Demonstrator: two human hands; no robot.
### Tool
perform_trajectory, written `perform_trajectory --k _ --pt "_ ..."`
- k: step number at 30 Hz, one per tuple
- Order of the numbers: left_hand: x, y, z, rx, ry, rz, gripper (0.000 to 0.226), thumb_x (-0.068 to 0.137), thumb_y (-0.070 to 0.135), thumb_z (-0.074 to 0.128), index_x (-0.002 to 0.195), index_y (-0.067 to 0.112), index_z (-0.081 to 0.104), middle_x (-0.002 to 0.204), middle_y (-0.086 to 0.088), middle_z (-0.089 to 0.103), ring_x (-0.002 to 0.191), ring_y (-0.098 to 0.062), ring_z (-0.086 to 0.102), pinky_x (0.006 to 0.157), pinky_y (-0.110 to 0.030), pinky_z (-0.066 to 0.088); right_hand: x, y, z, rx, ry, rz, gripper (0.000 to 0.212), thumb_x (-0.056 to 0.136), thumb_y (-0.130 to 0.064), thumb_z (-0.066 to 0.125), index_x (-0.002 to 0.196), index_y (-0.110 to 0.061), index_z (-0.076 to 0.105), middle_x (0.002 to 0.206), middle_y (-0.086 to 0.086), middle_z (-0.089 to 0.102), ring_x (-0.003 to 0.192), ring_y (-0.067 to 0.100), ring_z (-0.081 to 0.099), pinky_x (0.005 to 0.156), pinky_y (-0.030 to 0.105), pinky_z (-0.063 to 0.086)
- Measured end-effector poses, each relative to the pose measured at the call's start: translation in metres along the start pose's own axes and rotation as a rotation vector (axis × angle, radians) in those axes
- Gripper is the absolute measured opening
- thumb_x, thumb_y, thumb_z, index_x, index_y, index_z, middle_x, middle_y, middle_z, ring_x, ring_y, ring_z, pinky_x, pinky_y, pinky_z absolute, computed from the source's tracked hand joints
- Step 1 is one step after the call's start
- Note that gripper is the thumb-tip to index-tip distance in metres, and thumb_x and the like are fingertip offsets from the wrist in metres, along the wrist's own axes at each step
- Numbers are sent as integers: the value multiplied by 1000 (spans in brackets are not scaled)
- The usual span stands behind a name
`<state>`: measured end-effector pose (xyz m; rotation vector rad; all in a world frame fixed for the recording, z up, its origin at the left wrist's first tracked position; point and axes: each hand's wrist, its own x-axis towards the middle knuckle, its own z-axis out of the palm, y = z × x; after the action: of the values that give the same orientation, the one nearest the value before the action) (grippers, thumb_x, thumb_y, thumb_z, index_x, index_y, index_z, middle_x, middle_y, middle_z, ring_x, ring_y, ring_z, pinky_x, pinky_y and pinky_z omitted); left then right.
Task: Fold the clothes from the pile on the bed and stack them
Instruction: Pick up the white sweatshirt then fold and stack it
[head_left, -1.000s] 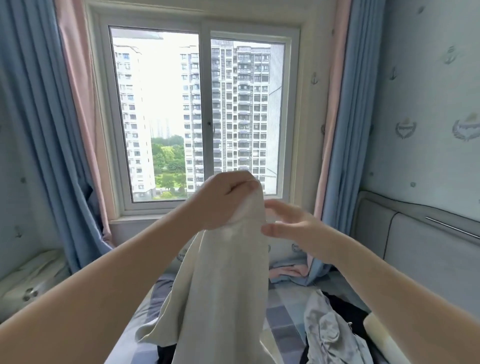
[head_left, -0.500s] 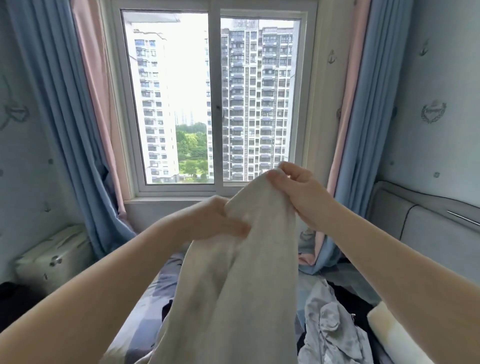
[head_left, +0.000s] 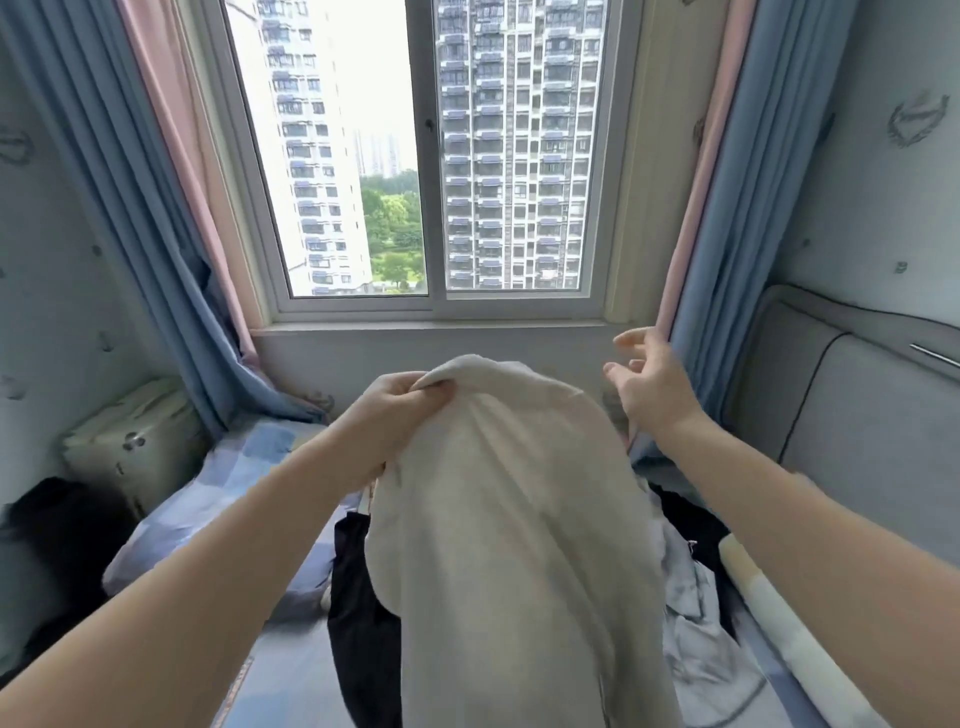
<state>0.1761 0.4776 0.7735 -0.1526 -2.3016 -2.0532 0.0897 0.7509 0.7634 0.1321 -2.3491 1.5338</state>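
The cream garment (head_left: 509, 519) is held up over the bed (head_left: 223, 483), below the window (head_left: 431, 156). It is gripped at its top edge by the left hand (head_left: 395, 415) alone, with the fingers curled on a small fold of cloth. The right hand (head_left: 654, 389) is open with its fingers spread. It is just beside the upper right of the garment and is not touching it. The lower part of the garment hangs down onto the pile, between a black garment (head_left: 358, 613) and a grey-blue garment (head_left: 701, 639).

Probable faults:

- Slippage. The whole weight is carried by one pinch. If the pinch is relaxed, the garment is likely to be dropped back onto the pile.
- Wrong layer taken. The cloth is bunched under the single hold, so the matching corner is hidden. If an inner layer is taken by the right hand, a twisted spread is to be expected.
- Snagging. If the garment is lifted or swung, loose items may be dragged along by the trailing end.

The type of garment cannot be determined.
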Motion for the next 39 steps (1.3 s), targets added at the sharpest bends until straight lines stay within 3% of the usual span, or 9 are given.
perform_trajectory --k 4,7,12,17,24,28,32,36,39 --pt "-6 7 31 19 -62 -34 22 99 28 62 88 14 74 81 -5 70 76 -19 67 73 -32 54 -68 8 24 254 -439 -120 62 83 -36 74 139 -32 48 140 -13 55 130 2 50 99 24 45" --pt "-9 7 47 52 -162 -7 23 98 27 64 90 7 70 81 -5 67 75 -17 65 71 -31 54 -113 25 52 391 -700 40 49 87 -23 76 132 -24 55 119 -10 70 112 6 65 85 23 54" --pt "-6 -17 31 391 -190 -34 42 84 45 77 83 4 66 85 4 64 77 -12 57 78 -33 44 -135 62 59 361 -490 122 26 103 -16 55 99 6 66 85 7 67 77 13 60 70 28 48" --pt "-13 -95 24 1198 -492 -370 33 75 45 82 91 18 72 84 2 70 78 -17 68 73 -31 55 -132 79 44 314 -466 63 19 101 -24 58 93 -22 75 83 -3 74 78 5 62 70 21 48" --pt "-32 -147 36 83 -43 -455 19 100 25 61 106 11 74 96 -9 76 89 -23 71 81 -36 56 -125 120 30 317 -163 253 14 102 -20 58 93 -13 67 84 0 66 73 9 57 66 24 46" --pt "-31 -124 63 -79 79 -374 19 100 22 61 108 8 72 93 -10 72 85 -21 67 75 -32 53 -137 126 30 199 -168 190 28 95 -27 65 121 -29 55 124 -7 60 118 10 56 96 27 46" --pt "-33 -95 88 -269 -50 -359 21 98 17 63 114 3 64 90 -13 66 83 -22 66 75 -35 55 -185 113 56 284 -662 164 57 80 -42 76 132 -35 52 130 -12 62 122 3 56 98 23 48" --pt "-33 -78 89 -339 -157 -356 42 83 18 74 121 7 61 98 -12 69 88 -24 69 82 -41 57 -212 135 84 222 -556 319 20 91 -35 70 110 -27 67 100 -8 73 94 8 68 82 31 53" --pt "-29 -87 68 -158 -239 -383 66 82 15 82 139 15 48 119 -8 68 104 -23 71 88 -40 59 -200 150 69 141 -493 288 38 92 -42 65 82 -6 65 69 3 58 67 15 49 63 33 35"
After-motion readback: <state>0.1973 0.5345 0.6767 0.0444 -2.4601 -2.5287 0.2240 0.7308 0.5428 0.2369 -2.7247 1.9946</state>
